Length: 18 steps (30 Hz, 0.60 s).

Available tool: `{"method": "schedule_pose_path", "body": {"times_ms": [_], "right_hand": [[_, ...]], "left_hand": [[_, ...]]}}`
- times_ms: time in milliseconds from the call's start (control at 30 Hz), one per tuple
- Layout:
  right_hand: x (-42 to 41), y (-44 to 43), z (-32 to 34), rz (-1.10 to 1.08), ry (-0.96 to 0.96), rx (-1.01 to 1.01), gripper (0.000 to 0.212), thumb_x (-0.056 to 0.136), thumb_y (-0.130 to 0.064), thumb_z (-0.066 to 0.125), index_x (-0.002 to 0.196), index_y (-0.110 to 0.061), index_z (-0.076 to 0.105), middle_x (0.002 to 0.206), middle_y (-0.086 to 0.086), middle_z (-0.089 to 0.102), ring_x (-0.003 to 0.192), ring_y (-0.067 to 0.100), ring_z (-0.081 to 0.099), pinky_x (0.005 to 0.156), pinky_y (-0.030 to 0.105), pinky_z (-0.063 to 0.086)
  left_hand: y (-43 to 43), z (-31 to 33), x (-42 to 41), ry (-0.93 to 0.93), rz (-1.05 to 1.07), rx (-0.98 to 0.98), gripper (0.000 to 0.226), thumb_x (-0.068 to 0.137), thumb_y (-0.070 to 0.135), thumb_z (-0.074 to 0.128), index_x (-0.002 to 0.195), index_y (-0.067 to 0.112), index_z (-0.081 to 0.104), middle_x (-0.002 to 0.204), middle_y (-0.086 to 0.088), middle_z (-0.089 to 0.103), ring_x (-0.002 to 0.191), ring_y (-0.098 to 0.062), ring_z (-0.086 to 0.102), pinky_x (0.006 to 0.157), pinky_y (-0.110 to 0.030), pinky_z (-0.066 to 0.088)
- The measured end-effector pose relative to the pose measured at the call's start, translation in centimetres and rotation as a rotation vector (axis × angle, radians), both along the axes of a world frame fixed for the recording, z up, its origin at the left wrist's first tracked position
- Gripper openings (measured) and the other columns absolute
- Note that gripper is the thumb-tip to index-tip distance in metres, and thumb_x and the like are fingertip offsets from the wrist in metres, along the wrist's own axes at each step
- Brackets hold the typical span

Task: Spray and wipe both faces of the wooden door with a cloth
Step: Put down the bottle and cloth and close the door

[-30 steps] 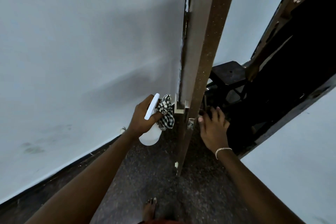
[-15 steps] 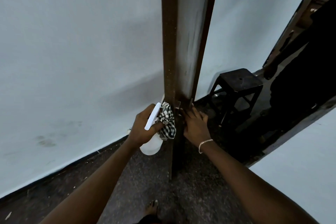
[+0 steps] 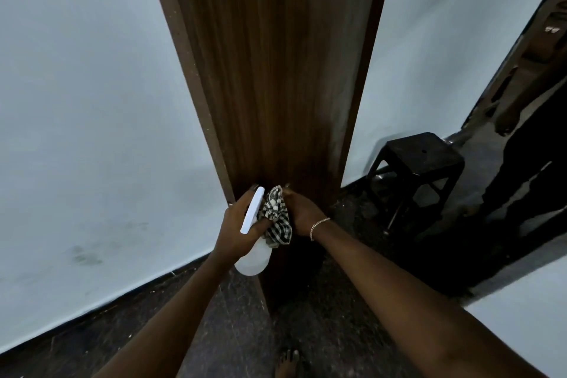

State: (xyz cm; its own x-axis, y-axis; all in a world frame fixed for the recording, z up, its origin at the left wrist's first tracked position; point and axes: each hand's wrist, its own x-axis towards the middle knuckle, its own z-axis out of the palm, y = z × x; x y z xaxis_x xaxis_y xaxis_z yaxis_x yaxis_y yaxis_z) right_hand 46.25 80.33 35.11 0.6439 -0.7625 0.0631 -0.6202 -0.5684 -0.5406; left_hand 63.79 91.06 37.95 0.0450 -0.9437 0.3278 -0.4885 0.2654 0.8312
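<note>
Two hands meet low on the wooden door (image 3: 276, 70) | your left hand (image 3: 239, 224) clenches the spray bottle (image 3: 253, 258), checked cloth (image 3: 277, 224) tucked alongside so both tools travel together | your right hand (image 3: 302, 212) reaches that cloth, grasp unclear, probably collecting it to wipe.

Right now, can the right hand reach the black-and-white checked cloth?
Probably yes: the right hand is beside the checked cloth, held by the left hand with a white plastic spray bottle; nothing lies between.
</note>
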Motion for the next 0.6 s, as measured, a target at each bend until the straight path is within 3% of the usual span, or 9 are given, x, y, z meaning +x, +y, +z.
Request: {"method": "schedule_pose_path", "body": {"times_ms": [67, 133, 200, 300, 400, 467, 600], "right_hand": [[1.3, -0.6, 0.0, 0.031, -0.016, 0.065, 0.047, 0.1, -0.038, 0.044, 0.132, -0.007, 0.059, 0.135, 0.014, 0.06, 0.126, 0.028, 0.057, 0.111, 0.038, 0.04], [2.3, -1.4, 0.5, 0.051, -0.041, 0.113, 0.041, 0.105, -0.025, 0.046, 0.135, 0.001, 0.055, 0.139, 0.02, 0.057, 0.131, 0.03, 0.051, 0.114, 0.027, 0.03], [2.8, -2.5, 0.5, 0.012, -0.124, 0.141, 0.038, 0.103, -0.023, 0.053, 0.136, -0.005, 0.055, 0.139, 0.015, 0.058, 0.131, 0.025, 0.052, 0.11, 0.019, 0.03], [2.1, -4.2, 0.3, -0.2, -0.406, 0.2, 0.027, 0.095, -0.022, 0.062, 0.121, -0.019, 0.066, 0.121, 0.001, 0.07, 0.115, 0.015, 0.064, 0.104, 0.037, 0.049], [-0.4, -5.3, -0.3, -0.415, -0.739, 0.31, 0.032, 0.095, -0.012, 0.054, 0.118, -0.027, 0.071, 0.12, -0.003, 0.071, 0.115, 0.015, 0.066, 0.101, 0.05, 0.052], [-2.1, -5.4, -0.1, -0.45, -0.868, 0.432, 0.026, 0.101, -0.024, 0.054, 0.121, -0.025, 0.07, 0.121, -0.001, 0.071, 0.115, 0.021, 0.066, 0.098, 0.05, 0.054], [-5.1, -6.3, -0.6, -0.404, -0.818, 0.409, 0.05, 0.093, -0.029, 0.073, 0.14, -0.02, 0.058, 0.134, -0.003, 0.065, 0.125, 0.017, 0.061, 0.102, 0.037, 0.052]], "left_hand": [[-1.1, 0.1, 0.5, 0.016, 0.019, 0.002, 0.073, 0.083, 0.049, 0.063, 0.144, 0.01, 0.056, 0.142, 0.0, 0.063, 0.128, -0.006, 0.057, 0.107, -0.016, 0.044], [-2.8, 0.2, 1.0, 0.038, 0.025, -0.003, 0.061, 0.082, 0.048, 0.064, 0.135, 0.016, 0.058, 0.127, 0.005, 0.066, 0.116, 0.004, 0.06, 0.095, -0.006, 0.044], [-4.4, 0.6, 1.3, 0.07, 0.02, -0.003, 0.051, 0.084, 0.046, 0.066, 0.124, 0.015, 0.061, 0.111, 0.01, 0.067, 0.105, -0.004, 0.065, 0.086, -0.011, 0.047], [-7.4, 0.8, 1.6, 0.095, -0.006, -0.013, 0.034, 0.087, 0.035, 0.068, 0.116, 0.019, 0.061, 0.102, 0.023, 0.066, 0.097, -0.003, 0.065, 0.081, -0.012, 0.046], [-10.1, 0.3, 0.9, 0.136, -0.061, 0.022, 0.033, 0.089, 0.021, 0.071, 0.12, 0.017, 0.061, 0.104, 0.022, 0.067, 0.098, -0.002, 0.066, 0.082, -0.014, 0.047], [-12.2, -0.3, -0.2, 0.177, -0.111, 0.045, 0.032, 0.091, 0.026, 0.071, 0.12, 0.016, 0.062, 0.104, 0.018, 0.068, 0.098, -0.005, 0.067, 0.082, -0.016, 0.049], [-16.9, -1.8, -3.2, 0.222, -0.201, 0.094, 0.04, 0.089, 0.036, 0.069, 0.121, 0.013, 0.063, 0.104, 0.004, 0.069, 0.098, -0.017, 0.068, 0.081, -0.028, 0.053]]}}
